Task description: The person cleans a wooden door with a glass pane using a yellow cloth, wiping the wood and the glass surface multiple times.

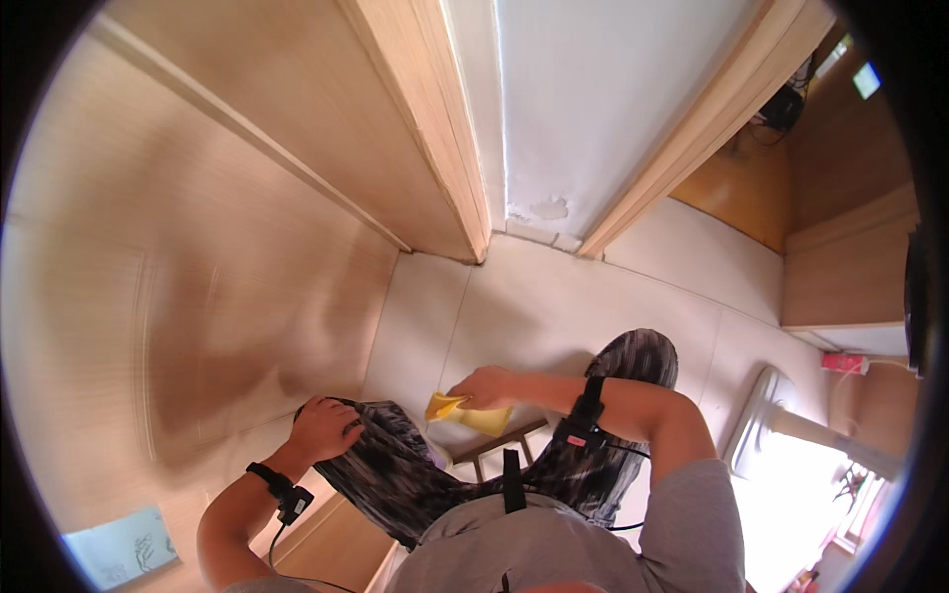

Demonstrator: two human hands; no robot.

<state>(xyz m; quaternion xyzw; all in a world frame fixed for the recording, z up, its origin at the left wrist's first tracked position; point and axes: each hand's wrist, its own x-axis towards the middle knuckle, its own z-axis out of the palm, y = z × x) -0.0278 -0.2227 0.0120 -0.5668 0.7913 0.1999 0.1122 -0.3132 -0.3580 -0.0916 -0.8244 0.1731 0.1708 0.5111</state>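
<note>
My right hand [489, 388] grips a folded yellow cloth [478, 420], held low between my knees above the pale tiled floor [519, 304]. Part of the cloth hangs below the fingers. My left hand [324, 428] rests on my left knee, with its fingers spread over the dark patterned trousers [400, 467] and nothing in its grasp. Beside that hand stands a light wood door panel [245, 296]. Black straps with small devices sit on both forearms.
A wooden door frame [437, 126] and a white wall [586, 96] with peeling paint rise ahead. A white pedestal base [760, 415] stands at right, near a wood cabinet [845, 274]. A slatted wooden piece [504, 441] lies below me. A blue paper [122, 545] is on the door.
</note>
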